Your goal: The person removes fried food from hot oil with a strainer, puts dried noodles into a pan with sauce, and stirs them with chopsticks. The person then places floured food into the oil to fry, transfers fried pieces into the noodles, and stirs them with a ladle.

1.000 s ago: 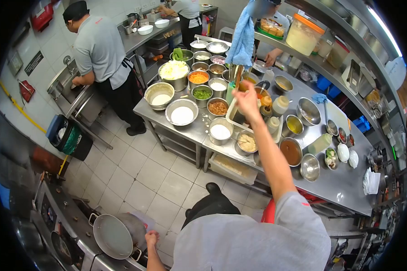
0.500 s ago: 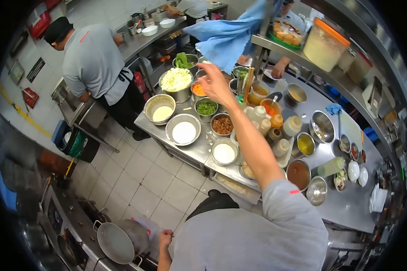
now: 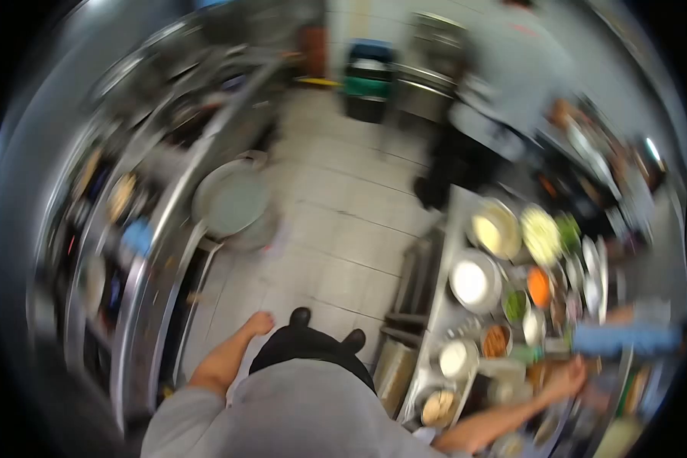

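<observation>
The view is smeared by motion. My left hand (image 3: pixel 261 323) hangs low over the floor tiles, beside my feet, its fingers curled; whether it holds anything is too small to tell. My right hand (image 3: pixel 565 379) reaches across the prep table at the right, near a hanging blue cloth (image 3: pixel 626 339), and its fingers are blurred. Near that arm are a bowl of brown food (image 3: pixel 497 341), a bowl of white contents (image 3: pixel 456 359) and a bowl with pale food (image 3: pixel 440 408). Farther along are chopped greens (image 3: pixel 515 305) and orange shreds (image 3: pixel 539 287).
A wide pot (image 3: pixel 233 198) stands by the stove (image 3: pixel 198 153) at the left. Ahead are a bin (image 3: pixel 367 76) and a person (image 3: pixel 504 84) in a grey shirt near the sink. The metal table's edge (image 3: pixel 433 305) runs along my right.
The view has swung left, bringing the stove in and shifting the prep table rightward. The blue cloth, spread out half a second ago, now appears as a narrow strip near my right hand.
</observation>
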Tool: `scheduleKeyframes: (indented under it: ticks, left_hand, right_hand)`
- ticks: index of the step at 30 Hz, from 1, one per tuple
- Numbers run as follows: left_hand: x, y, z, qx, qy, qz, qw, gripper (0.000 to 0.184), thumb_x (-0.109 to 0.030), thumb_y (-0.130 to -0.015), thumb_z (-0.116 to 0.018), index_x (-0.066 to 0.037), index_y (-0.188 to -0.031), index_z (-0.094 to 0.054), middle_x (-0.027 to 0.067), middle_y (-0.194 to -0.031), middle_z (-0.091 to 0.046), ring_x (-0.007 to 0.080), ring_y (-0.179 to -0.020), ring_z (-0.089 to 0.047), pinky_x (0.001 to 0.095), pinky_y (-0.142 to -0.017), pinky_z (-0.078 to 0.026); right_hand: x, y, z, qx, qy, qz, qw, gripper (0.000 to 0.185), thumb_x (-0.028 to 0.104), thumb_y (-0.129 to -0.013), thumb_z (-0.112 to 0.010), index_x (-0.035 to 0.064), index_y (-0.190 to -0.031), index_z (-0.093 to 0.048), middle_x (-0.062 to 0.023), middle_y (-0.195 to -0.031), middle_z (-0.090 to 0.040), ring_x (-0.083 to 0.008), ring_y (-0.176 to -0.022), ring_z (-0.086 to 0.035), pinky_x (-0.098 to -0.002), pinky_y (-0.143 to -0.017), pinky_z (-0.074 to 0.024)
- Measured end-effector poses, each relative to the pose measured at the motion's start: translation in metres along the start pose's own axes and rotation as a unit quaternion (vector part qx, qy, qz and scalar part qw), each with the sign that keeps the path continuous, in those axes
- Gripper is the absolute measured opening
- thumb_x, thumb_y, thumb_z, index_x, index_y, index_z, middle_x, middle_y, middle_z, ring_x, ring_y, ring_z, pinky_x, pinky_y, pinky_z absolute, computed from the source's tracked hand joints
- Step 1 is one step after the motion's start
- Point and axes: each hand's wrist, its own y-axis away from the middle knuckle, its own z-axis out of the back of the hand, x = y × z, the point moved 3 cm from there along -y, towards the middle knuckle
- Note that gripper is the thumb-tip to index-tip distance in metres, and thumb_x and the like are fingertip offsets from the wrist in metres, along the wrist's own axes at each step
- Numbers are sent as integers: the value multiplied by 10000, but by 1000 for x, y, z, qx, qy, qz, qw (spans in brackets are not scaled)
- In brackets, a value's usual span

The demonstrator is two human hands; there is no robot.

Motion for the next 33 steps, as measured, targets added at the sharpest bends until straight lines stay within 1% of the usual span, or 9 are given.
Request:
scheduleKeyframes:
  ticks: [1, 3, 5, 9, 15, 19, 21, 26, 33]
  left_hand:
    - [10, -4, -28, -97, -25, -45, 994, 258, -244, -825, -526, -42, -725, -651, 157, -769, -639, 340, -729, -615, 471, -691, -507]
    - [-34, 25, 3, -139, 258, 138, 946, 241, -252, -816, -567, -30, -799, -660, 168, -819, -663, 336, -799, -638, 448, -712, -505]
    - [-33, 35, -15, -167, 340, 186, 907, 239, -255, -808, -582, -33, -831, -666, 169, -849, -675, 333, -830, -647, 439, -728, -509]
    - [-35, 65, -71, -4, 311, 146, 939, 259, -279, -814, -590, -61, -923, -678, 165, -928, -686, 329, -902, -651, 425, -804, -508]
    - [27, 137, -106, -19, 357, 209, 910, 348, -348, -847, -571, -78, -1046, -664, 149, -1076, -665, 318, -1047, -609, 418, -895, -475]
    - [62, 202, -84, -61, 374, 271, 885, 360, -316, -825, -603, -61, -1074, -654, 149, -1073, -668, 323, -1028, -618, 412, -879, -485]
    - [63, 226, -57, -204, 456, 223, 837, 347, -266, -836, -609, -43, -1101, -634, 152, -1049, -675, 323, -992, -633, 401, -857, -496]
    - [57, 297, 25, -315, 511, 210, 772, 313, -223, -876, -592, -44, -1133, -603, 161, -1011, -679, 319, -964, -642, 393, -845, -501]
    - [77, 346, -76, -308, 360, 383, 793, 355, -276, -839, -640, -18, -1082, -623, 188, -1010, -676, 325, -940, -653, 402, -837, -510]
  right_hand:
    - [37, -14, 17, -7, 79, 25, 997, 226, 195, -951, -566, 5, -984, -684, -143, -944, -683, -268, -763, -623, -379, -702, -504]
    - [79, -36, 32, -119, 76, 168, 976, 241, 222, -934, -619, -6, -979, -685, -126, -830, -692, -211, -682, -641, -297, -637, -514]
    - [46, -62, 21, -69, 52, 86, 993, 387, 325, -897, -654, -7, -1095, -629, -183, -1017, -675, -383, -896, -632, -485, -802, -510]
    - [284, -47, 92, -110, -143, 123, 976, 414, 316, -890, -671, -62, -1046, -602, -162, -933, -660, -274, -790, -611, -361, -711, -523]
    - [412, 61, 26, 258, -509, -56, 820, 127, 148, -897, -655, 24, -897, -626, 16, -663, -504, -35, -548, -405, -183, -459, -308]
    - [535, 193, 14, 469, -580, -98, 659, 130, 117, -888, -657, 17, -908, -577, -6, -627, -539, -51, -493, -461, -194, -427, -362]
    - [604, 247, 43, 567, -600, -26, 564, 122, 107, -896, -648, 13, -886, -570, -9, -595, -523, -71, -452, -478, -210, -409, -386]
    - [734, 319, 95, 595, -616, 111, 504, 150, 121, -896, -654, -8, -836, -608, -18, -626, -569, -82, -513, -540, -208, -463, -422]
    - [926, 382, 117, 513, -685, 242, 457, 142, 106, -863, -698, -29, -873, -656, -94, -848, -672, -106, -631, -625, -227, -598, -515]
